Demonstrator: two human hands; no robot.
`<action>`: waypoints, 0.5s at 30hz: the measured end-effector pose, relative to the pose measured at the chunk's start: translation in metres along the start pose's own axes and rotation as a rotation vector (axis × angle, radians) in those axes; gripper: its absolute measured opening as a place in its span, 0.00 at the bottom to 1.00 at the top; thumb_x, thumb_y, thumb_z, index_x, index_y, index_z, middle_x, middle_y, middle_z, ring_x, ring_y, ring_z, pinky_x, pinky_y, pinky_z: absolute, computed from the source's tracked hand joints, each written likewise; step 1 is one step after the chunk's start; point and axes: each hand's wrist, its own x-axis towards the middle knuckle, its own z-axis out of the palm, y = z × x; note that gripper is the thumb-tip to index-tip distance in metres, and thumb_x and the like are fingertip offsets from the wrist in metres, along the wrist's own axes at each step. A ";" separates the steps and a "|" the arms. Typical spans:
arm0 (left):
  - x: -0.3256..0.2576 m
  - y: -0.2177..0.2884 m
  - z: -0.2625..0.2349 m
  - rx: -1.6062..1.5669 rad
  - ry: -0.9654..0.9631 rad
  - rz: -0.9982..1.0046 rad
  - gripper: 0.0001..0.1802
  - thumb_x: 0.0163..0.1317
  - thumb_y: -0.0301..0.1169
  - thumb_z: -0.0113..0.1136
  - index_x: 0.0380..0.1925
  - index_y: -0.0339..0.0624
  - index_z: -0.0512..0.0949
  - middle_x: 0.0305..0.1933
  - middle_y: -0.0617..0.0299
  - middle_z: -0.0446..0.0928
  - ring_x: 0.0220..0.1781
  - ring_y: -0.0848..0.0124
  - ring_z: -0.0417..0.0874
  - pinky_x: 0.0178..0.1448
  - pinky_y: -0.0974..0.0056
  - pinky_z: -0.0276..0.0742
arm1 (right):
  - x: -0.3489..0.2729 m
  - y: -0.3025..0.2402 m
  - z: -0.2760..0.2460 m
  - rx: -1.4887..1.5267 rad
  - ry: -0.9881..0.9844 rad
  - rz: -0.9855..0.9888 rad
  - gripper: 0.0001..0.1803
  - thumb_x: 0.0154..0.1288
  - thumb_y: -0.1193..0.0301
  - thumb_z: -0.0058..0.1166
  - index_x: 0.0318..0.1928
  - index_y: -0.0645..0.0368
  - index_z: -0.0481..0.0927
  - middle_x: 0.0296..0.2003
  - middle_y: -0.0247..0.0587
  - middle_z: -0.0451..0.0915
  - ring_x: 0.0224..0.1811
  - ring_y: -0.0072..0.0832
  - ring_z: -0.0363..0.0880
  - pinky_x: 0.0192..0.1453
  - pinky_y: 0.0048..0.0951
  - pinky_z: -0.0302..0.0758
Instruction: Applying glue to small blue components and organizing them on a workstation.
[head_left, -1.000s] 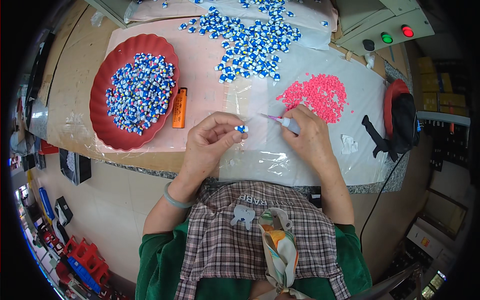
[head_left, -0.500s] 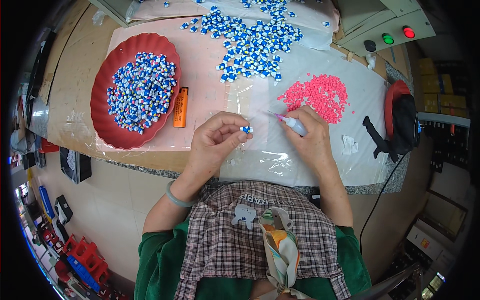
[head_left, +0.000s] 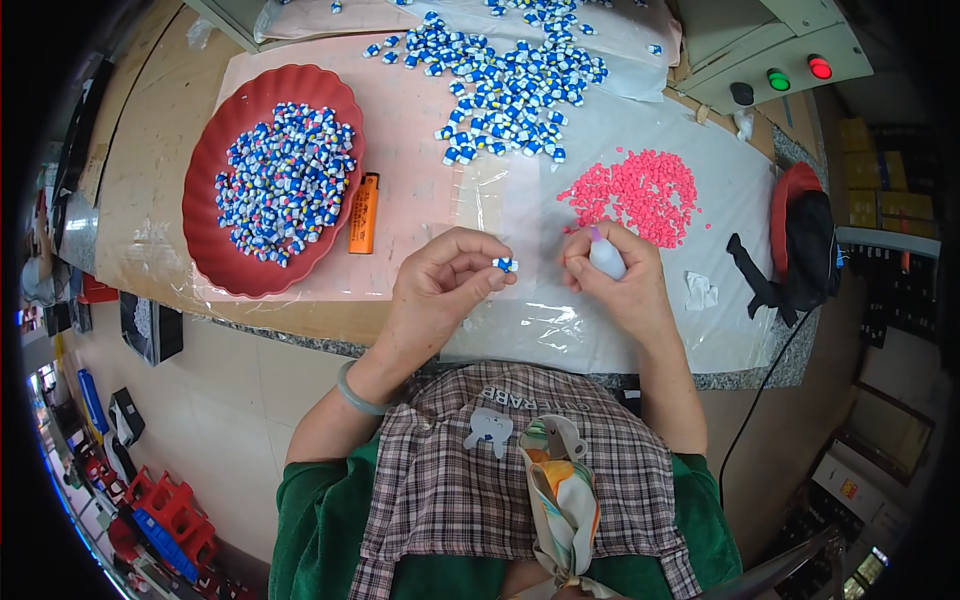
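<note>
My left hand (head_left: 447, 280) pinches a small blue-and-white piece (head_left: 505, 265) between thumb and fingertips, above the work surface. To its right, my right hand (head_left: 625, 275) is wrapped round a small pale squeeze bottle (head_left: 607, 257) with a purple nozzle base, which now points away from me. The thumb and forefinger of that hand are close together; whether they pinch something tiny, I cannot make out. Just beyond this hand lies a spread of small pink pieces (head_left: 650, 190). Many more blue-and-white pieces (head_left: 510, 95) are scattered at the far middle of the table.
A red scalloped tray (head_left: 205, 235) of blue-and-white pieces stands at the left, an orange lighter (head_left: 364, 215) beside it. Toward the right are a white paper scrap (head_left: 700, 290), a black cloth-like item (head_left: 808, 250) and a grey box (head_left: 775, 60) with red and green lights.
My left hand has moved slightly right with the small piece. My right hand has turned the bottle from pointing left to pointing away, and its thumb and forefinger have come together.
</note>
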 end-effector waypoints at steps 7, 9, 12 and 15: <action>0.004 0.000 0.013 0.047 -0.091 0.037 0.11 0.63 0.16 0.58 0.46 0.28 0.76 0.49 0.56 0.75 0.50 0.69 0.82 0.56 0.67 0.81 | -0.009 -0.003 0.000 0.381 -0.088 0.093 0.02 0.62 0.80 0.57 0.34 0.65 0.77 0.29 0.41 0.79 0.25 0.23 0.77 0.30 0.24 0.74; 0.005 -0.003 0.013 0.060 -0.097 0.045 0.11 0.63 0.16 0.57 0.46 0.28 0.76 0.49 0.57 0.75 0.50 0.69 0.82 0.57 0.68 0.81 | -0.012 -0.002 0.000 0.402 -0.090 0.104 0.03 0.62 0.80 0.58 0.34 0.66 0.77 0.29 0.41 0.79 0.25 0.24 0.78 0.30 0.24 0.75; 0.006 -0.006 0.014 0.048 -0.102 0.034 0.11 0.62 0.16 0.58 0.46 0.28 0.76 0.49 0.57 0.75 0.50 0.69 0.82 0.56 0.69 0.81 | -0.014 -0.002 0.001 0.430 -0.072 0.168 0.03 0.63 0.79 0.58 0.35 0.66 0.78 0.30 0.42 0.80 0.26 0.25 0.79 0.31 0.24 0.75; 0.006 -0.008 0.016 0.095 -0.086 0.049 0.11 0.62 0.16 0.58 0.45 0.29 0.77 0.50 0.57 0.75 0.50 0.69 0.83 0.55 0.69 0.81 | -0.015 0.000 0.001 0.432 -0.081 0.195 0.03 0.62 0.80 0.58 0.36 0.67 0.78 0.31 0.42 0.80 0.27 0.25 0.80 0.32 0.25 0.77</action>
